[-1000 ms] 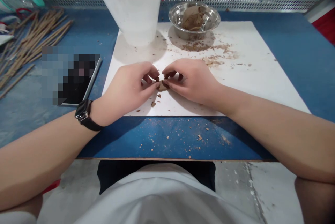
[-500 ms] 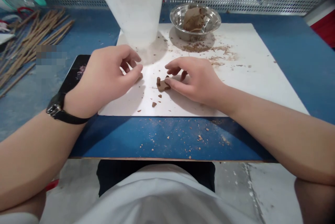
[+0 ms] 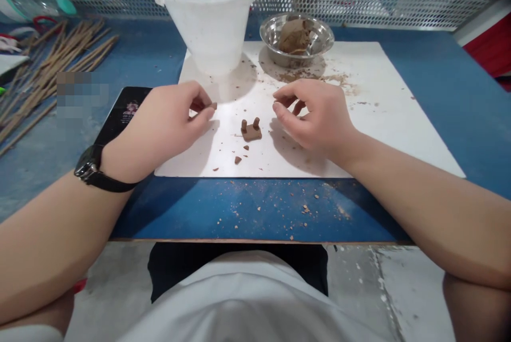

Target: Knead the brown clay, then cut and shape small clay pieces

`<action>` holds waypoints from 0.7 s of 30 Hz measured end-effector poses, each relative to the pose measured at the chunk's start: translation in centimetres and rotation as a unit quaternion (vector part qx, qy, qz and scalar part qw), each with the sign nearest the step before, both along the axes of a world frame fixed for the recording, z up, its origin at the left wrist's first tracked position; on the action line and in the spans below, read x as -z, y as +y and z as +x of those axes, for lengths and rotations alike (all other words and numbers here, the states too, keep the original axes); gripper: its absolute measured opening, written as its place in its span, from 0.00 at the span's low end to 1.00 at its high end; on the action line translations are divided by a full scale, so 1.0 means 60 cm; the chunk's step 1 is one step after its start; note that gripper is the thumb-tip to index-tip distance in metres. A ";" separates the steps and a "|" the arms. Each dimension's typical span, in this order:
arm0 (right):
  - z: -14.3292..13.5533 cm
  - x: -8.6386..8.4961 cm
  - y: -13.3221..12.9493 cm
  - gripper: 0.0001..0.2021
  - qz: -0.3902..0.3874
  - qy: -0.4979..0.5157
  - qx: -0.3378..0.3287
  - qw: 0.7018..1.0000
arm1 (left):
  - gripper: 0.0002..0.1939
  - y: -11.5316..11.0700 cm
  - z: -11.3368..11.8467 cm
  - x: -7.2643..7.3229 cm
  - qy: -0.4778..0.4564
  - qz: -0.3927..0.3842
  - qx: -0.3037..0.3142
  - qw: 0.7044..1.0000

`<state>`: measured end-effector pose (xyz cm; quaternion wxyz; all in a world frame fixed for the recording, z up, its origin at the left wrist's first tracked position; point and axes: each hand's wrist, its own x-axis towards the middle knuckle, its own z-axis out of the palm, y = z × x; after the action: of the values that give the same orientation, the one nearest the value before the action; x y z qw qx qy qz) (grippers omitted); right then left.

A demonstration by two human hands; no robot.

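A small brown clay slab point(image 3: 251, 133) lies on the white board between my hands, with two short clay pegs standing up from its far edge. My left hand point(image 3: 171, 118), left of the slab, is closed in a pinch on a small clay piece point(image 3: 214, 106) that pokes out past the fingertips. My right hand point(image 3: 315, 113) hovers to the right of the slab, apart from it. Its fingers are curved and loosely apart, and I see nothing held in them. Two clay scraps, one of them a larger crumb point(image 3: 238, 160), lie just in front of the slab.
A white bucket point(image 3: 207, 27) and a steel bowl point(image 3: 275, 54) holding a clay lump point(image 3: 294, 36) stand at the back of the white board point(image 3: 383, 139). Left are a phone point(image 3: 123, 113), thin sticks point(image 3: 51, 75) and a plastic bottle point(image 3: 35, 5). Crumbs dot the blue table point(image 3: 271, 209).
My right hand has let go of a peg on the clay slab and moved away to the right, uncovering both pegs. My left hand has moved slightly down, still pinching its piece.
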<state>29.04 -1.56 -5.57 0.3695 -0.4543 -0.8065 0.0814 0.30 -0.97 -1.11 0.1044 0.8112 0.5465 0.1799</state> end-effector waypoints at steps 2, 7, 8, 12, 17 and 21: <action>0.000 0.002 0.001 0.07 0.010 0.007 0.005 1.000 | 0.13 -0.006 0.001 -0.006 -0.067 0.002 -0.011 0.998; -0.003 -0.014 -0.013 0.10 0.033 0.010 0.036 0.999 | 0.13 -0.033 0.017 -0.020 -0.210 -0.041 0.000 0.977; -0.006 -0.019 -0.019 0.12 0.038 0.005 0.034 0.999 | 0.12 -0.038 0.021 -0.021 -0.222 -0.053 -0.001 0.974; -0.035 -0.038 -0.059 0.15 0.010 -0.074 -0.044 0.996 | 0.08 -0.047 0.029 -0.017 -0.280 -0.037 0.002 0.959; -0.094 -0.039 -0.104 0.22 -0.101 -0.235 -0.051 0.965 | 0.17 -0.041 0.024 -0.004 -0.293 -0.023 -0.002 0.956; -0.118 -0.029 -0.101 0.16 -0.124 -0.240 -0.046 0.962 | 0.15 -0.040 0.024 0.001 -0.280 -0.012 -0.001 0.960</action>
<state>21.96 -7.61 -3.85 0.1019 -0.4649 -0.8752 0.0868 1.76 -3.39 -1.19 0.2625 0.7262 0.4986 0.3938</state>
